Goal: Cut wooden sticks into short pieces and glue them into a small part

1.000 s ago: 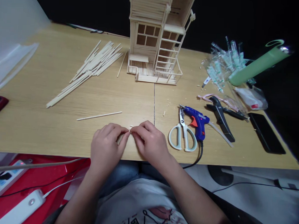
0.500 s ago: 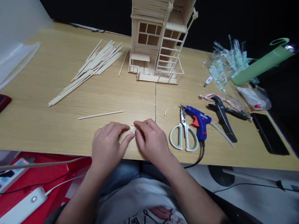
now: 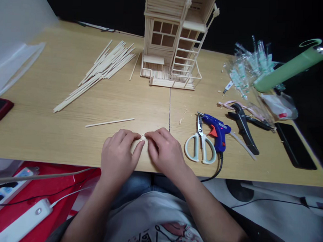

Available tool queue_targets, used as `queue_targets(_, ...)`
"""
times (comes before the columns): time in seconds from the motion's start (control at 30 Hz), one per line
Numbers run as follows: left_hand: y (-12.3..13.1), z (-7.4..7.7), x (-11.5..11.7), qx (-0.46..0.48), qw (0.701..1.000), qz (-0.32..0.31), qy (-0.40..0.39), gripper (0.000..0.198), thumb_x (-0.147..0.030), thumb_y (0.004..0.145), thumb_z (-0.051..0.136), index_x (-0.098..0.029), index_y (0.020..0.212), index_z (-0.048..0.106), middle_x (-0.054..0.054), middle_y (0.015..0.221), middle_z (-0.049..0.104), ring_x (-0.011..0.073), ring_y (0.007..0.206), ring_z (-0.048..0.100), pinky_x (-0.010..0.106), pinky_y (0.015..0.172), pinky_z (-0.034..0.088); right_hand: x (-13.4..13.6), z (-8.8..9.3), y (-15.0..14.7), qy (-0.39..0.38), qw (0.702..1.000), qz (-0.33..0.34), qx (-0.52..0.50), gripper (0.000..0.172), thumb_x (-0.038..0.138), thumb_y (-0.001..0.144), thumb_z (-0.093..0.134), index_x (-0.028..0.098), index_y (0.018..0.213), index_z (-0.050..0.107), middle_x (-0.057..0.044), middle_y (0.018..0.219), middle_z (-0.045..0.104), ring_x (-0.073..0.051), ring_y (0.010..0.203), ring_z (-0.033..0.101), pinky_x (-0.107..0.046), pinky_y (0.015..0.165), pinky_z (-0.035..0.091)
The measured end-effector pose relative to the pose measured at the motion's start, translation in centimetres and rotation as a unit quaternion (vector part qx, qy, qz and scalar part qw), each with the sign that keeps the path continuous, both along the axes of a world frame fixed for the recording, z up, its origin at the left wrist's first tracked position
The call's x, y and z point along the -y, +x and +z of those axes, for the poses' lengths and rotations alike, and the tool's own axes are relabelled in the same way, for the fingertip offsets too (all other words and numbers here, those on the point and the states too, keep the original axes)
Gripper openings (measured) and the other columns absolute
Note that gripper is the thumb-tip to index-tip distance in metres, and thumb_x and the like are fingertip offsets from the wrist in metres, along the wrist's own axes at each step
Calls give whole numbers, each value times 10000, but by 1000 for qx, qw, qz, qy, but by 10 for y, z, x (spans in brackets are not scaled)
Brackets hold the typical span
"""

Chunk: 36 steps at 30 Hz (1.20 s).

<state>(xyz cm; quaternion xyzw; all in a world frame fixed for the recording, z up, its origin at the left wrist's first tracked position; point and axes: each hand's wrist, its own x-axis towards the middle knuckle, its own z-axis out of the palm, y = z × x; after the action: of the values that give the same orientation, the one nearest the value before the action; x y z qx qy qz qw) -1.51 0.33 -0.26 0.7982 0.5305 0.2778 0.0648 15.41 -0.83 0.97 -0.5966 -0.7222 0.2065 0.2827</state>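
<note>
Several short cut pieces of wooden stick (image 3: 143, 137) lie close together at the table's front, between my fingertips. My left hand (image 3: 120, 151) is curled with its index finger and thumb against their left side. From the right, my right hand (image 3: 165, 149) presses its bent fingertips to the same pieces. The fingers partly hide them, so their exact layout cannot be made out. Just beyond my left hand lies one long thin wooden stick (image 3: 109, 122). A small house model built of sticks (image 3: 161, 49), with a ladder and railing, stands upright at the back.
A pile of wooden sticks (image 3: 99, 68) lies back left. To my right are scissors (image 3: 200, 140), a blue glue gun (image 3: 217, 130) with its cord, a black tool (image 3: 244, 128) and a black phone (image 3: 295, 144). Farther back are a green cylinder (image 3: 289, 67) and clear plastic wrappers (image 3: 249, 64).
My fingertips have shifted slightly around the short stick pieces, which now sit at a different angle. The whole view has moved a little; the other things on the table stay put.
</note>
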Motion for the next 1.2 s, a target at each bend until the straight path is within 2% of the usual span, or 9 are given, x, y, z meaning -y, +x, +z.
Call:
queue_targets(0.2,0,0,-1,0,1000,-5,0,146,-308,974,636,-189,1032,698,64,959,710,249,897,677,380,770,479,1,0,0,6,1000,2,-8,285,176,995,507,144,1162,735,-109,1024,673,-220,959,679,-345,889,547)
queue_targets(0.33,-2,0,0,15,1000,-8,-12,167,-311,969,650,-184,1074,678,72,1002,720,246,925,686,369,765,484,3,0,0,5,1000,2,-19,290,170,993,502,175,1194,711,-93,1039,677,-211,956,676,-338,893,544)
queue_targets(0.57,-4,-2,-1,26,1000,-11,-9,76,-280,978,644,-216,975,686,46,955,720,223,920,683,363,803,483,2,1,0,-1,1000,-2,-26,226,174,1000,523,211,1131,703,-78,1065,690,-200,979,679,-314,893,536)
queue_targets(0.77,-3,1,-2,30,999,-12,-14,108,-289,974,654,-205,1032,689,49,991,722,226,931,688,356,795,494,-1,2,0,-4,1000,-8,-29,189,189,995,564,203,1131,693,-77,1085,697,-206,1006,680,-314,907,527)
queue_targets(0.93,5,5,-3,-1,1000,5,-12,197,-373,961,669,-185,1013,701,63,945,710,237,854,675,360,751,495,-1,1,2,1,999,-9,-48,186,172,990,551,198,1104,695,-75,1064,702,-210,997,674,-325,908,526)
queue_targets(1.2,12,5,-5,-6,999,18,-31,161,-326,977,630,-183,948,697,73,901,723,238,820,674,356,737,496,1,0,5,7,997,-6,-78,169,183,989,556,195,1080,698,-75,1027,697,-201,948,674,-321,886,527)
